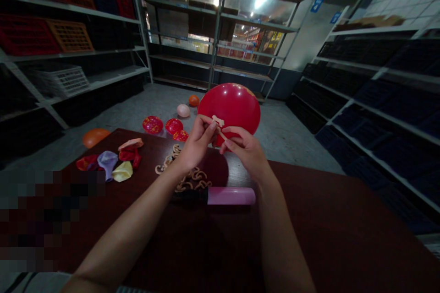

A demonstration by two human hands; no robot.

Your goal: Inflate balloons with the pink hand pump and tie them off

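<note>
A big inflated red balloon (233, 103) stands just beyond my hands above the table's far edge. In front of it, a small beige plastic balloon clip (217, 121) is pinched between the thumb and fingers of my left hand (196, 144). My right hand (249, 149) is closed too, its thumb and forefinger on a thin beige end of this clip. The balloon's neck is mostly hidden behind the fingers. Below my hands lies a loose heap of curled beige clips (197, 175). Close by rests a pink hand pump (231, 196) with a black end.
Flat purple (107, 163), yellow (123, 172) and red balloons lie on the dark table (309, 201) at left. Several inflated balloons (153, 124) rest on the floor beyond, an orange one (95, 138) beside the table's left corner. Shelving with crates (70, 35) stands around.
</note>
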